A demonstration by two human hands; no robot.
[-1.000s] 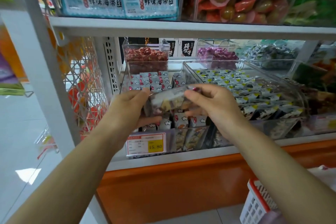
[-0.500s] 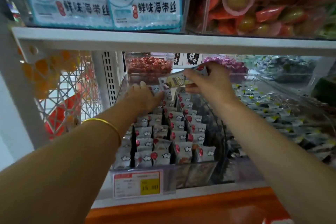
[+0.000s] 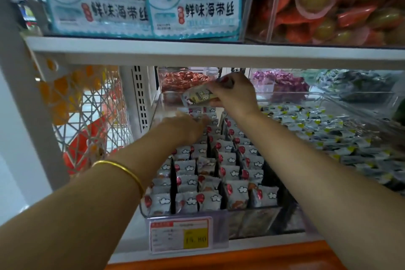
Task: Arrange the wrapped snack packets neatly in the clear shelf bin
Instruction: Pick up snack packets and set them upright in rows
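Note:
A clear shelf bin (image 3: pixel 252 211) on the middle shelf holds several rows of upright white snack packets (image 3: pixel 228 173) with red dots and cloud marks. My right hand (image 3: pixel 235 94) is shut on one wrapped snack packet (image 3: pixel 197 97), held flat above the bin's far end. Below it, my left hand (image 3: pixel 186 126) reaches into the back rows with its fingers resting on the packets; it is motion-blurred, and I cannot tell whether it grips any. A gold bangle (image 3: pixel 122 170) sits on my left forearm.
A price tag (image 3: pixel 182 234) hangs on the bin's front. To the right lies a second clear bin of yellow-marked packets (image 3: pixel 324 136). Behind are bins of red sweets (image 3: pixel 184 80) and purple sweets (image 3: pixel 282 81). The upper shelf board (image 3: pixel 197 52) is close overhead. A wire rack (image 3: pixel 87 120) stands left.
Both hands moved from the bin's front to its far end. The packet, first held in both hands, is now in the right hand alone; the left hand dropped onto the back rows.

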